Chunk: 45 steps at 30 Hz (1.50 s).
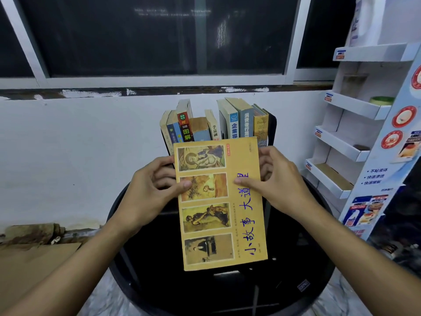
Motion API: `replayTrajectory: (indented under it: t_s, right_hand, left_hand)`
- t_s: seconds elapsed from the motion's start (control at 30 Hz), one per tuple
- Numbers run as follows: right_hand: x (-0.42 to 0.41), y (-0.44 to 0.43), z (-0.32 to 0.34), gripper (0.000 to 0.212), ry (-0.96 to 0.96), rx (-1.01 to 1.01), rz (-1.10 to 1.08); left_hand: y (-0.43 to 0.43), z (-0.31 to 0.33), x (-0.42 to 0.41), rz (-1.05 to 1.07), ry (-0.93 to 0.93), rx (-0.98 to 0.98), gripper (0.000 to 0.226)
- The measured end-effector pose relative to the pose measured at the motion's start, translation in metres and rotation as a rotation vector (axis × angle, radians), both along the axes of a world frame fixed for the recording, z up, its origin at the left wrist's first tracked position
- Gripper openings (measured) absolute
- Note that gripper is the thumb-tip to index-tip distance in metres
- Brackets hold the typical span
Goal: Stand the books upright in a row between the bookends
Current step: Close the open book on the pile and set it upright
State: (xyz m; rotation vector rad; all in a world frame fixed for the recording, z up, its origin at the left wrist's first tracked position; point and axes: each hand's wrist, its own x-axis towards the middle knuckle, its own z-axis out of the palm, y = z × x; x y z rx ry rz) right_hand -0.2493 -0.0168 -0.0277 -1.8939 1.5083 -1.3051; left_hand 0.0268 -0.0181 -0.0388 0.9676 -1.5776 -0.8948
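A yellow book (pixel 241 226) with four small pictures and blue characters on its cover is held flat, cover up, above the round black table (pixel 319 258). My left hand (pixel 148 192) grips its left edge, thumb on the cover. My right hand (pixel 280 183) grips its right edge, thumb on the cover too. Behind it, several books (pixel 214 124) stand upright in a row against the wall. A black bookend (pixel 272 128) closes the row's right end. The left bookend is mostly hidden by the books and my hand.
A white cardboard display rack (pixel 355 124) with tiered shelves stands at the right. A dark window (pixel 148 35) runs above the white wall. Brown cardboard (pixel 34 267) lies low at the left beside the table.
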Motion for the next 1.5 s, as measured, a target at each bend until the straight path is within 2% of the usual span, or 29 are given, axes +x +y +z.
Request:
replayTrajectory:
  t_s: [0.17,0.4,0.47,0.57,0.63,0.7,0.9,1.0,1.17,1.27,1.5]
  right_hand:
    - [-0.005,0.005,0.007,0.071,0.044,-0.147,-0.006]
    - [-0.011,0.009,0.005,0.073,0.095,-0.139,-0.015]
    - [-0.010,0.010,0.001,0.073,0.139,-0.179,-0.088]
    - [-0.003,0.020,-0.001,0.060,0.140,-0.270,-0.212]
    - [0.006,0.032,0.002,0.043,0.123,-0.343,-0.158]
    - [0.017,0.048,0.008,0.037,0.120,-0.350,-0.086]
    - [0.036,0.072,0.034,0.062,0.148,-0.249,-0.115]
    - [0.036,0.079,0.045,0.056,0.188,-0.238,-0.193]
    - [0.026,0.081,0.056,0.043,0.275,-0.271,-0.330]
    - [0.018,0.078,0.056,0.032,0.322,-0.268,-0.381]
    - [0.011,0.077,0.059,0.026,0.309,-0.271,-0.378]
  left_hand:
    - [0.008,0.007,-0.005,0.004,-0.035,-0.079,0.048]
    - [0.020,0.009,-0.013,-0.013,-0.106,-0.113,0.047]
    - [0.025,0.008,-0.016,-0.030,-0.126,-0.119,0.049]
    - [0.031,0.007,-0.023,-0.022,-0.155,-0.148,0.049]
    - [0.035,0.008,-0.030,-0.017,-0.166,-0.168,0.047]
    - [0.040,0.011,-0.038,-0.012,-0.177,-0.185,0.046]
    - [0.055,0.017,-0.063,0.038,-0.232,-0.285,0.048]
    - [0.062,0.015,-0.076,-0.001,-0.186,-0.274,0.047]
    - [0.071,0.007,-0.097,-0.073,-0.143,-0.271,0.055]
    - [0.075,-0.001,-0.106,-0.111,-0.157,-0.253,0.069]
    - [0.072,-0.013,-0.119,-0.105,-0.215,-0.202,0.092]
